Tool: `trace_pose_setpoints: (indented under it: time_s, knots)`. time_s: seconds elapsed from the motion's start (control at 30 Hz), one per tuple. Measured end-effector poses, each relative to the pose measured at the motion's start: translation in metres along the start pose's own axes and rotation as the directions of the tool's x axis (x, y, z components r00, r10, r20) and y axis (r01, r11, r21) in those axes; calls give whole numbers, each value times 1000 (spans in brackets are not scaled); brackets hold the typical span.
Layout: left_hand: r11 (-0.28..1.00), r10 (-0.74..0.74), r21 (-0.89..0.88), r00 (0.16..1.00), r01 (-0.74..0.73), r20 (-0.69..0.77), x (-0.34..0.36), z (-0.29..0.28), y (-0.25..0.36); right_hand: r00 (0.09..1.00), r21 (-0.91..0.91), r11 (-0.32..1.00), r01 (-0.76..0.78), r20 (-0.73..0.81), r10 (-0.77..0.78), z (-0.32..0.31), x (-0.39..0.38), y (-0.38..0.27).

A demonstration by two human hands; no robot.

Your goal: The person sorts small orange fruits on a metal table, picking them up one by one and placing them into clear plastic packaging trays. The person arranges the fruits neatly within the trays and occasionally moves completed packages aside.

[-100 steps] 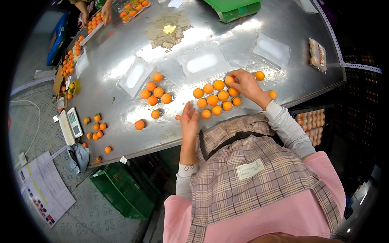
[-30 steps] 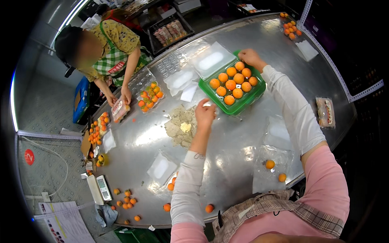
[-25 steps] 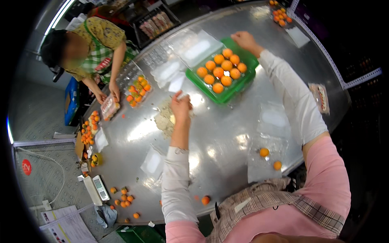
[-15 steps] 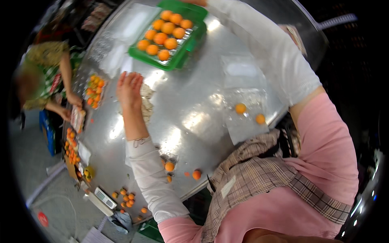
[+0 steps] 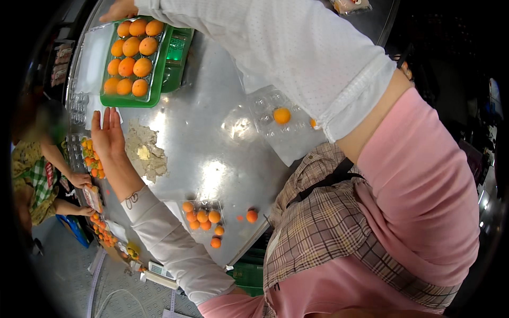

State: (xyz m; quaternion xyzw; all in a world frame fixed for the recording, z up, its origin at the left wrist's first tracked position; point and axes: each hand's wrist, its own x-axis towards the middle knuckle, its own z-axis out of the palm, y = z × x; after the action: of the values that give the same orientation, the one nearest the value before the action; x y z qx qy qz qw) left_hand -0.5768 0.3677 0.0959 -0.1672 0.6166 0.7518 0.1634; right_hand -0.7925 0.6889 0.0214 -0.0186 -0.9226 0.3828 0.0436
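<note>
A clear plastic tray of round orange fruit (image 5: 126, 67) sits on a green weighing scale (image 5: 155, 98) at the upper left; its small display (image 5: 175, 49) is lit. My left hand (image 5: 110, 135) is just below the scale's near edge, open, with fingers stretched toward it and nothing held. Past the far end of the tray, my right hand (image 5: 120, 10) reaches leftward with its fingers extended, seemingly empty. My right forearm spans the top of the view in a white sleeve. Whether either hand touches the scale or tray is hard to tell.
On the metal table lie a crumpled, pale scrap (image 5: 146, 151), a partly filled clear tray (image 5: 203, 214), another tray holding an orange fruit (image 5: 281, 115), and a loose fruit (image 5: 252, 215). At the left edge, another person's hands (image 5: 80, 180) hold a package.
My view has shifted, so the scale and fruit appear farther left and lower. My right hand now shows beyond the tray, and the near tray, formerly behind my left sleeve, is visible.
</note>
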Motion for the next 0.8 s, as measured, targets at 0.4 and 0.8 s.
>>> trace_pose_setpoints:
  time_s: [0.4, 0.8]
  knots:
    - [967, 137, -212, 990, -141, -32, -3, 49, 30, 974, 762, 607, -225, 179, 136, -78, -89, -40]
    - [977, 46, 210, 998, -34, -51, -69, 65, -32, 885, 214, 941, -264, 441, 148, -127, -207, -8]
